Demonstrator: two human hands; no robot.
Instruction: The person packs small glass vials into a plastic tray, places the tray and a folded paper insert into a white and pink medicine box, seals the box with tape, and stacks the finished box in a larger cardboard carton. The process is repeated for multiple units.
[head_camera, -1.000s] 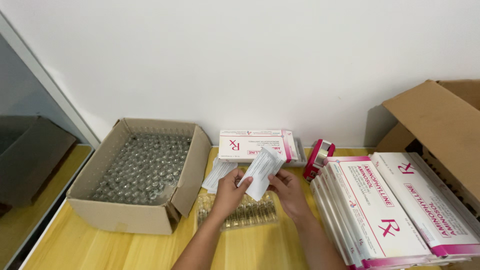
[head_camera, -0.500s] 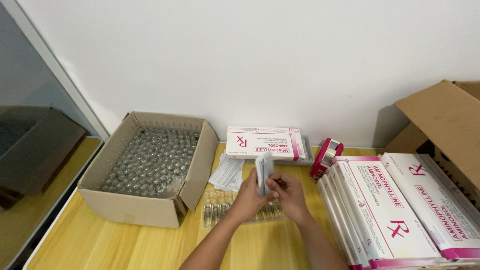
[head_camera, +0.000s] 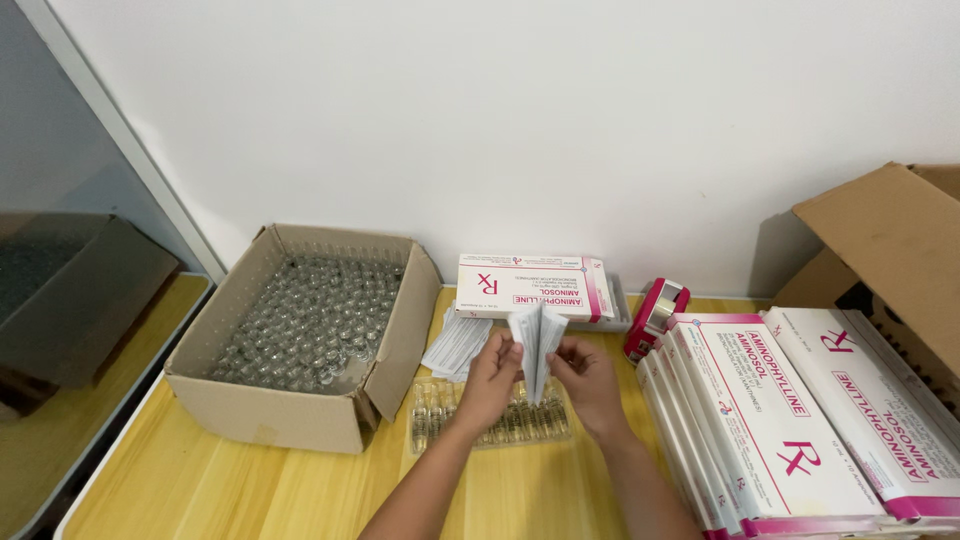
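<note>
A folded white paper leaflet (head_camera: 533, 345) stands on edge between both hands above the yellow table. My left hand (head_camera: 490, 380) pinches its left side and my right hand (head_camera: 585, 380) grips its right side. Under the hands lies a clear plastic tray of glass ampoules (head_camera: 488, 420). A small stack of more white leaflets (head_camera: 455, 345) rests just left of my left hand. Behind them lies a white and pink medicine carton (head_camera: 530, 287).
An open cardboard box (head_camera: 300, 415) full of several glass ampoules sits at the left. A pink tape dispenser (head_camera: 657, 312) stands right of the hands. Stacked white and pink cartons (head_camera: 790, 420) fill the right side, beside a large open cardboard box (head_camera: 890, 250).
The leaflet was opened wide a second ago; now it is folded narrow and held upright between both hands. The view has shifted slightly.
</note>
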